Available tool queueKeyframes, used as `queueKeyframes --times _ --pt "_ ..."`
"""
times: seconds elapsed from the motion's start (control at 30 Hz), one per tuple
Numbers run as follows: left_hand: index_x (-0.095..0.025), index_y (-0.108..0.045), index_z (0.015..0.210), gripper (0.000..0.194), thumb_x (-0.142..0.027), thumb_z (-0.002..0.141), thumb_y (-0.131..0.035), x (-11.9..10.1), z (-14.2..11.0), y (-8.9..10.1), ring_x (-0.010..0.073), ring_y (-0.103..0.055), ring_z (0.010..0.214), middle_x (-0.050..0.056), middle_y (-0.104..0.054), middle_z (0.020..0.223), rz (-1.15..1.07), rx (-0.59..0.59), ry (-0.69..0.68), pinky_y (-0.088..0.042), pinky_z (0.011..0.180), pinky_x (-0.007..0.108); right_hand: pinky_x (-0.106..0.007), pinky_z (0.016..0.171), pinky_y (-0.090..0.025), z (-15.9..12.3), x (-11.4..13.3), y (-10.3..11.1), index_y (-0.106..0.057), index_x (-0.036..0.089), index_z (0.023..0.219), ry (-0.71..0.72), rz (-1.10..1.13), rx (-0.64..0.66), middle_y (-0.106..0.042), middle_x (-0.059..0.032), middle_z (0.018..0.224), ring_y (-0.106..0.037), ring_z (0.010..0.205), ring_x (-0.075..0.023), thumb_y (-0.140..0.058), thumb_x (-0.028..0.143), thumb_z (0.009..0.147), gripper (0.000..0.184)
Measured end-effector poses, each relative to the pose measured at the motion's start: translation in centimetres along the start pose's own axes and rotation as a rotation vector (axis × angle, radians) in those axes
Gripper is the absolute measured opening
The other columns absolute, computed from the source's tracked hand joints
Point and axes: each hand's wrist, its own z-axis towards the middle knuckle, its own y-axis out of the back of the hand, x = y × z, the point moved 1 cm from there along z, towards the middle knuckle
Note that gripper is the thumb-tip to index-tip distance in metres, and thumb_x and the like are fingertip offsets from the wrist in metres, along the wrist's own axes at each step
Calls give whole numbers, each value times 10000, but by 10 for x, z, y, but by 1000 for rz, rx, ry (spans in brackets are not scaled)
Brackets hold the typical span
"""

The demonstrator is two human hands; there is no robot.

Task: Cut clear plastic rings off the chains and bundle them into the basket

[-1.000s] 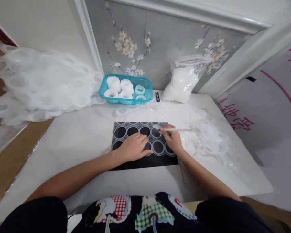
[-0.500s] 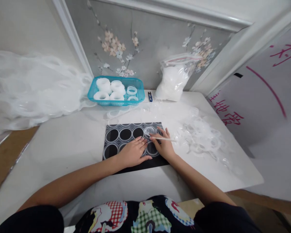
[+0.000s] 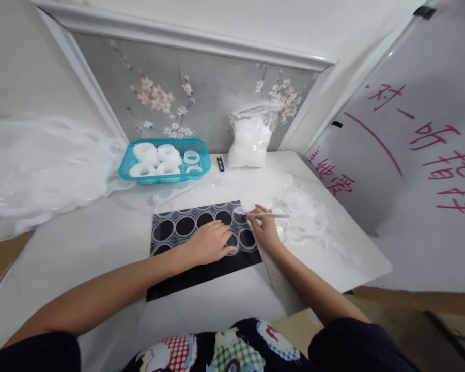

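On the black sheet [image 3: 232, 262], the left hand [image 3: 208, 242] is laid, fingers nearly together; pressed weakly, the sheet could be shifted by the right hand [image 3: 265, 230], fingers clamped on the stick [image 3: 277, 215].

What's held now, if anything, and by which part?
Right hand: thin white stick, near its left end; unclear if the translucent piece beside its tip is held too. Left hand: nothing visible.

Soft lt, slight blur, wide-angle edge distn
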Motion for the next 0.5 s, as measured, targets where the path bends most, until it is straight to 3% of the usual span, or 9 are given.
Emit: queueKeyframes --times 0.1,0.2,0.33,0.4,0.5 --pt "-69 -613 1214 599 -569 958 -406 -7 7 -16 291 -552 1236 189 -596 1307 -5 -46 -21 -395 1069 418 -641 1125 -121 -19 2 -7 -710 266 859 -69 99 115 -741 -38 908 -520 1259 -319 -484 436 923 289" --pt "-61 -590 1249 656 -604 955 -367 -10 9 -31 306 -523 1269 209 -566 1334 -26 -3 11 -384 1083 444 -642 1133 -84 -18 1 -8 -719 261 887 -83 95 136 -744 -46 932 -511 1274 -318 -481 430 927 294" --pt "-41 -584 1253 678 -596 971 -316 -8 6 -37 305 -499 1292 225 -538 1354 -89 17 28 -366 1103 446 -658 1126 -99 -17 -1 -8 -724 260 956 -79 56 160 -747 -50 954 -497 1288 -321 -486 393 934 274" --pt "-46 -566 1274 680 -598 971 -313 -8 5 -36 308 -488 1303 224 -530 1363 -116 18 32 -358 1107 456 -672 1118 -112 -23 0 -9 -719 262 982 -30 -11 155 -746 -48 984 -473 1307 -323 -485 359 938 257" --pt "-42 -522 1318 716 -632 931 -397 -9 5 -33 312 -461 1324 230 -504 1387 -122 59 30 -342 1115 451 -667 1135 -41 -26 4 -9 -707 286 973 187 -167 166 -741 -26 1058 -400 1357 -313 -529 254 908 192"
